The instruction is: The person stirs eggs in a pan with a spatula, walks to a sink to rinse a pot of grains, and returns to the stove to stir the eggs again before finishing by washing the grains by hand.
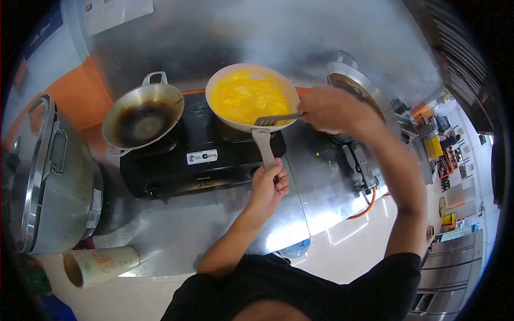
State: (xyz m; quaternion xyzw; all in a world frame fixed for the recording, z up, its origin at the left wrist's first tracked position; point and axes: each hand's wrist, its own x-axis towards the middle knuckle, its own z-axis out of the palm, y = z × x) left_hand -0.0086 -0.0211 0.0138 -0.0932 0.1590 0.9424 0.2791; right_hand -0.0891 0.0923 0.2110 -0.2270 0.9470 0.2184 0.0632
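My left hand [269,185] is wrapped round the pale handle of a frying pan [263,140], which sits over the right burner of a black gas stove [206,179]. Yellow beaten egg [243,99] covers the pan's bottom, with some thicker, partly set patches. In my right hand [332,111], slightly blurred, is a slotted spatula [278,119]. Its blade reaches over the pan's near right rim, at the edge of the egg. My fingers are closed on the spatula's handle end, and that part is hidden.
A stained wok [143,119] stands on the left burner. Far left is a large lidded metal cooker [64,182], with a paper-like cup [100,266] below it. To the right, a wide metal pan [367,80] stands over another burner with an orange hose [367,208].
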